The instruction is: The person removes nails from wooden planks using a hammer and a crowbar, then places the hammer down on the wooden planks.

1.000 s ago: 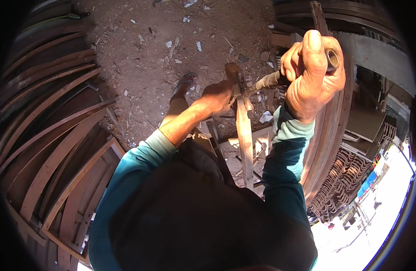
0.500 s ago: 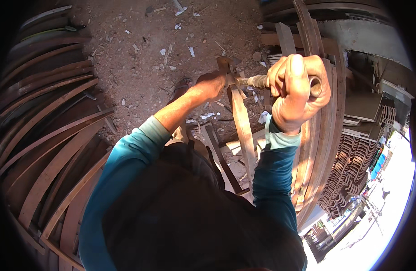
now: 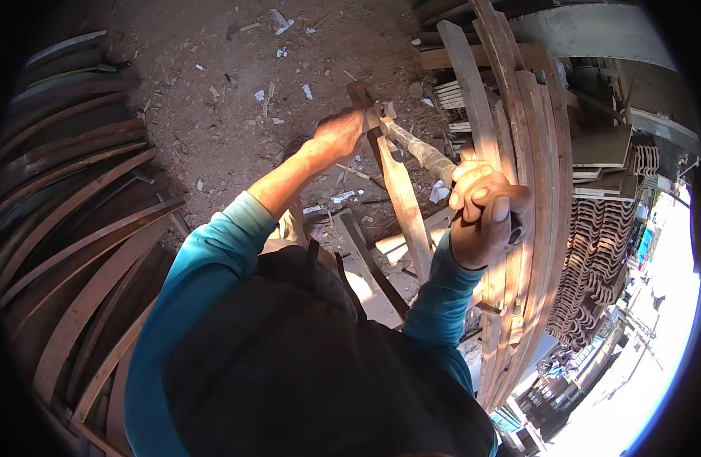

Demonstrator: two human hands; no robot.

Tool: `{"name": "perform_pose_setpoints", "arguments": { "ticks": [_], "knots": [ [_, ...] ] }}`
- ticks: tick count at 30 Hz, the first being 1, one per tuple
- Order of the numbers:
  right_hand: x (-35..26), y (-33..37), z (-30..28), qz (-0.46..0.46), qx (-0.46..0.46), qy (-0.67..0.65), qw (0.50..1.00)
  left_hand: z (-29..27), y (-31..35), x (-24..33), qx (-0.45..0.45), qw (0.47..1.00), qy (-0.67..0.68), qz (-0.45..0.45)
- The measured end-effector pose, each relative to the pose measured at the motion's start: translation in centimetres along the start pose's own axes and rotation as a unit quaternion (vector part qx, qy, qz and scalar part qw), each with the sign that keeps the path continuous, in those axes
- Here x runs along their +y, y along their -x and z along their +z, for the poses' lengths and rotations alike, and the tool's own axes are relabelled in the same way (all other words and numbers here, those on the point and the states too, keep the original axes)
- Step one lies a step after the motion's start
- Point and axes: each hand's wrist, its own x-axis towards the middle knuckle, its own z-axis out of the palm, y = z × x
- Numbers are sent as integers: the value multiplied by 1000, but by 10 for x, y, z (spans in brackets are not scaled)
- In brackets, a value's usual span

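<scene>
1. Right hand (image 3: 489, 202) wraps tightly round the mottled, rounded tool handle (image 3: 426, 155), right of the pale, flat-sided timber (image 3: 402, 194).
2. Left hand (image 3: 340, 135) meets the timber's far end; finger closure cannot be told.

Exposure uneven. Daylight strong; white glare burnt out at four o'clock, bluish fringe on the rim. Sun patches on long brown wooden planks (image 3: 544, 198) and fingers of the bare right hand (image 3: 491, 209), both at three; wrist shadowed. Dark-brown curved wooden boards (image 3: 91, 305) at nine: dim. Black cloth garment (image 3: 289, 365), six: detail lost. Corners black.
</scene>
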Motion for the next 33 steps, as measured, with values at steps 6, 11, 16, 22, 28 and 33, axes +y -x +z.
{"name": "perform_pose_setpoints", "arguments": {
  "ticks": [6, 11, 16, 22, 28, 33],
  "knots": [
    [-10, -33, 35, 38, 20, -9, 999, -10, 1, 20, -24, 999, 3, -32],
    [4, -7, 3, 10, 84, -144, 986, -15, -6, 5, -98, 994, 55, -19],
    [0, 17, -25, -10, 116, -96, 989, -15, -11, 6, -142, 989, 48, -3],
    [1, 49, -46, 18, 275, -104, 956, -32, 0, 8, -158, 982, 106, 10],
    [-30, 96, -66, 0, 392, -163, 905, -37, -3, 35, -309, 936, 147, -82],
    [-84, 147, -62, -21, 441, -141, 886, -12, 29, 15, -408, 810, 404, -117]
  ]
}}
